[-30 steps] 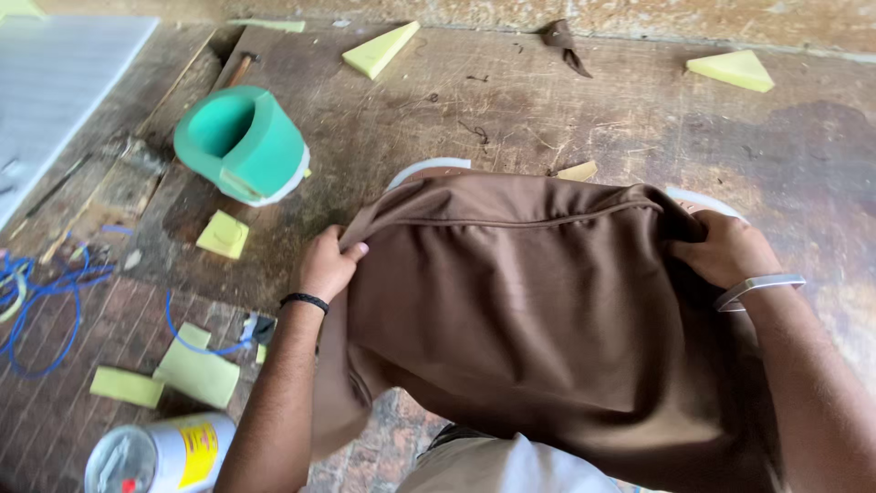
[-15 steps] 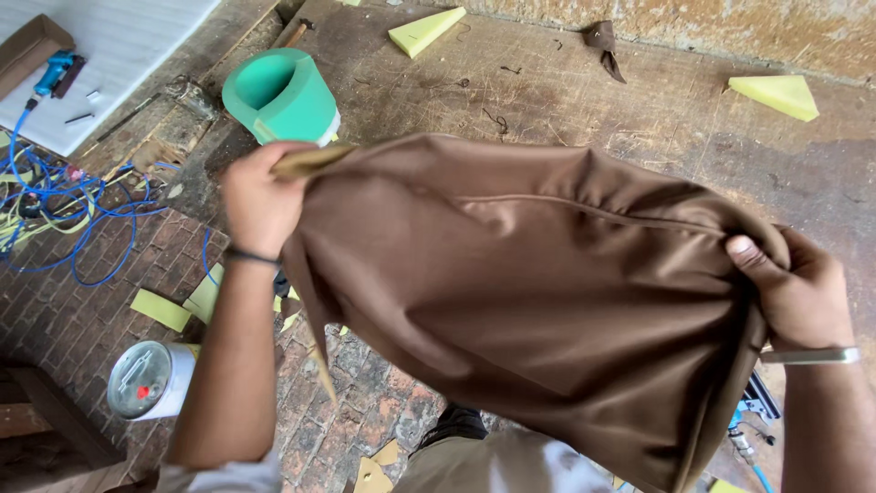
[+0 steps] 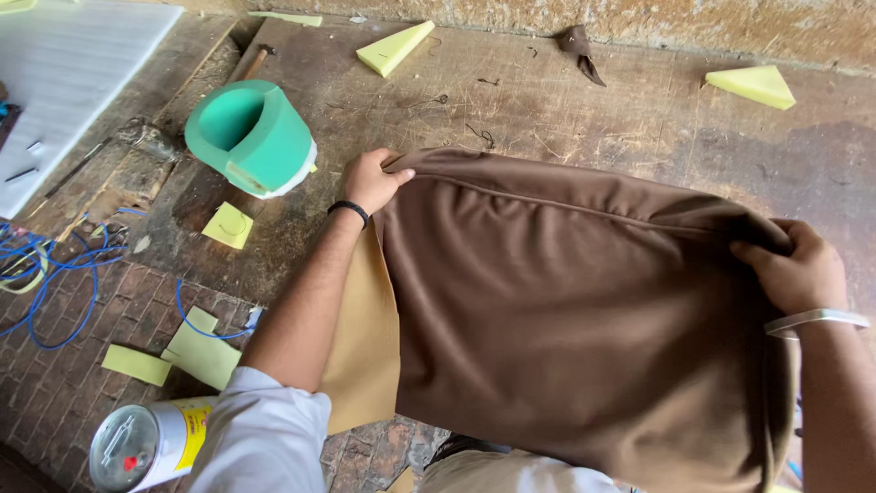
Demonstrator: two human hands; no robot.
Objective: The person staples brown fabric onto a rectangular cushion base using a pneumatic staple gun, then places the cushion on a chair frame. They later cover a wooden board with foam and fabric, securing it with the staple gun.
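A large brown fabric cover (image 3: 566,301) with a sewn seam hangs stretched between both hands above a worn wooden workbench (image 3: 547,100). My left hand (image 3: 370,181), with a black band at the wrist, pinches its upper left corner. My right hand (image 3: 798,269), with a pale bangle at the wrist, grips the upper right corner. A lighter tan lining (image 3: 365,338) shows along the cover's left edge. The cover hides most of the bench in front of me.
A green foam cylinder (image 3: 251,137) lies on the bench to the left. Yellow foam wedges (image 3: 394,47) (image 3: 753,85) and scraps (image 3: 228,225) are scattered around. A metal can (image 3: 151,440), blue cable (image 3: 55,274) and a white sheet (image 3: 64,73) are on the left, above a brick floor.
The cover swung up and across, then came back down lower and flatter over the bench. Both hands kept their grip on its corners, and the view shifted.
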